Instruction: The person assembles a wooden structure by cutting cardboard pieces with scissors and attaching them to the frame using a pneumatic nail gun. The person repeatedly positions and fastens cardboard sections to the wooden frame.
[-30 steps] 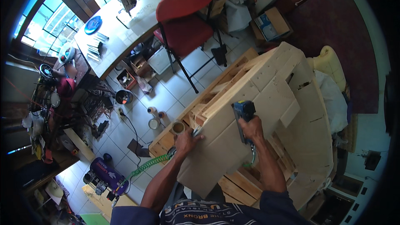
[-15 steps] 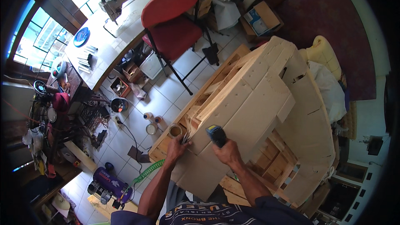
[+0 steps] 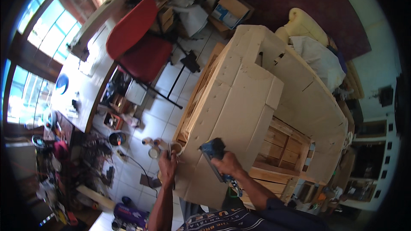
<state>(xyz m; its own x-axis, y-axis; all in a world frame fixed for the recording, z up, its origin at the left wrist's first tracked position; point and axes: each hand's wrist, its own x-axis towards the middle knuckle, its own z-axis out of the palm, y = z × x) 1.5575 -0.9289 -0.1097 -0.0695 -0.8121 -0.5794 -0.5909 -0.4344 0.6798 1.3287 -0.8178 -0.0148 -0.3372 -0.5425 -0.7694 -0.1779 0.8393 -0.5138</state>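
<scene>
My right hand point(image 3: 227, 165) is closed round the grip of a dark pneumatic staple gun point(image 3: 213, 148), held over the cardboard point(image 3: 229, 102) that covers a wooden sofa frame point(image 3: 280, 143). The gun's nose points to the far left, and a metal hose fitting shows at its lower end. At the frame's left edge, my left hand point(image 3: 168, 166) is closed on a thin metal tool point(image 3: 170, 149), mostly hidden by the fingers. An open can point(image 3: 177, 148) sits just beyond that hand.
A red chair point(image 3: 141, 47) stands on the tiled floor at the far left, beside a sewing machine table point(image 3: 81, 98). A purple air compressor point(image 3: 130, 214) lies at the lower left. Cream foam point(image 3: 304, 25) and a white sheet point(image 3: 319, 60) rest behind the frame.
The view has turned and shifted, so the chair and table sit further left. My right hand has tilted the staple gun, showing its underside fitting. My left hand now points upward beside the can.
</scene>
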